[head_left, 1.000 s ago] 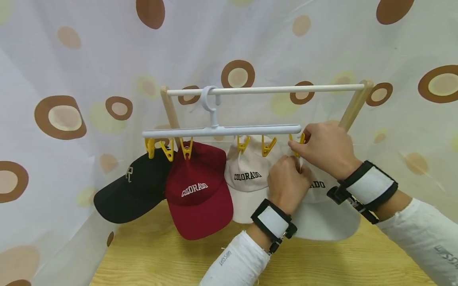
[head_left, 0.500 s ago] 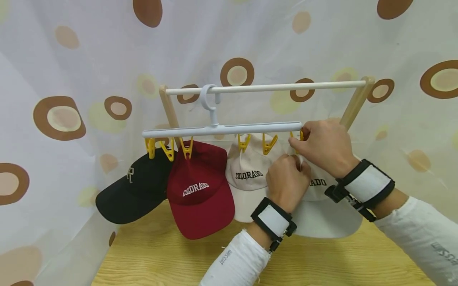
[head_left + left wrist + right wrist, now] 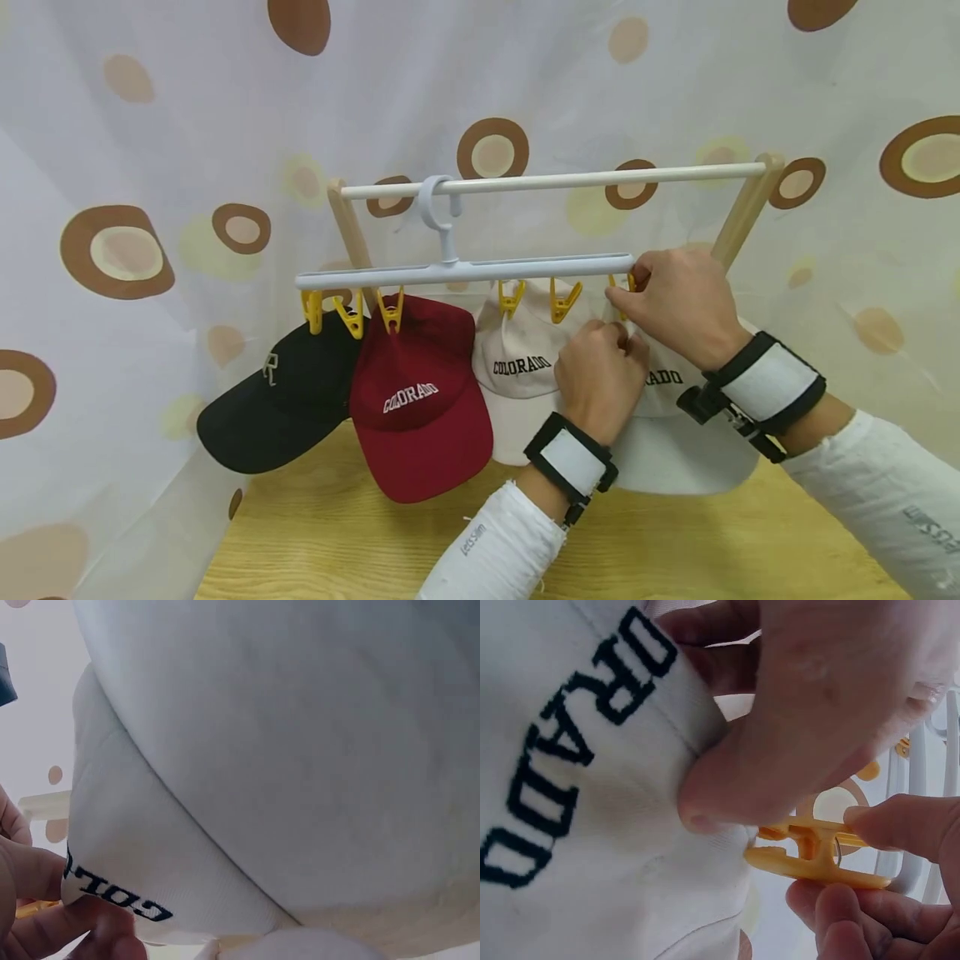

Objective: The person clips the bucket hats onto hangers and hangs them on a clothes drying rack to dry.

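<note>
At the right end of the white clip hanger (image 3: 517, 269), my right hand (image 3: 684, 307) pinches a yellow clip (image 3: 821, 859) between thumb and fingers. The clip's tips are right at the edge of a whitish baseball cap (image 3: 686, 454), seen in the right wrist view. My left hand (image 3: 602, 379) grips this cap's crown just below the clip, thumb (image 3: 712, 799) on the fabric. Its brim hangs down, and part of its dark lettering (image 3: 577, 742) is behind my left hand in the head view.
A black cap (image 3: 288, 400), a red cap (image 3: 420, 417) and a cream cap (image 3: 517, 375) hang from other yellow clips to the left. The hanger hooks over the white rail (image 3: 555, 181) of a wooden-legged stand (image 3: 742, 217). Below is a wooden tabletop (image 3: 375, 550); a dotted curtain is behind.
The head view has shifted slightly. Both hands keep nearly the same places at the clip and the whitish cap; the left hand and cap have risen a little.
</note>
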`<state>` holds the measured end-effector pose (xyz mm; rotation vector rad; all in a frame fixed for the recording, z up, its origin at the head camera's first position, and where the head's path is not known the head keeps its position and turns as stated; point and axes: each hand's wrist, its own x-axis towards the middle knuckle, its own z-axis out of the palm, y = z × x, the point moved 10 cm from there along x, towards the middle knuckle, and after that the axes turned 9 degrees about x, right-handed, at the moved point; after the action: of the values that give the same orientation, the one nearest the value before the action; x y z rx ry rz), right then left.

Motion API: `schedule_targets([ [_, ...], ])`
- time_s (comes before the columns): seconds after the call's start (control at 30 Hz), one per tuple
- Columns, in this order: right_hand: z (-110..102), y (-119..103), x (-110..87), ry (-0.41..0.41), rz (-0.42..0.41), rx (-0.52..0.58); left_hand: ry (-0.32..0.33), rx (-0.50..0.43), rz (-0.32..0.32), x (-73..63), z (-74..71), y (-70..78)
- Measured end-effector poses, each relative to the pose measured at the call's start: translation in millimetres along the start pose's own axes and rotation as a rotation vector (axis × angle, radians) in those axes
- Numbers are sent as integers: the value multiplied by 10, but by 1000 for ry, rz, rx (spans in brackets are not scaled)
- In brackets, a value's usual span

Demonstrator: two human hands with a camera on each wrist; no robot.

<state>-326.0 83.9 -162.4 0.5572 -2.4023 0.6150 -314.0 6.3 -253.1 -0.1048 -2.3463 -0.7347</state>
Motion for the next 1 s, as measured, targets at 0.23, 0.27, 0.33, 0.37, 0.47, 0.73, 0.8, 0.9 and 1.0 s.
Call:
schedule_targets([
  [0.23,66,7,29,-10,7,43,13,-45,9,15,-14,-29],
  [0.27,73,17,21,-13,10,47,12,-53,5,8,-7,-33],
  [0.33,79,38,8,-13,17,57,18,-67,5,-3,-7,-28],
  [0.37,75,45,5,-8,16,59,24,-69,6,-4,-9,-23],
  [0.47,62,60,5,6,17,66,53,-57,18,10,-34,-4],
  [0.73,39,63,-26,19,11,79,87,-33,32,22,-74,20],
  [0.8,32,61,-28,22,10,84,102,-33,34,32,-93,19],
  [0.9,26,56,-27,23,6,89,114,-41,36,41,-111,18],
  [1.0,28,66,-27,15,13,97,107,-70,41,40,-110,23],
])
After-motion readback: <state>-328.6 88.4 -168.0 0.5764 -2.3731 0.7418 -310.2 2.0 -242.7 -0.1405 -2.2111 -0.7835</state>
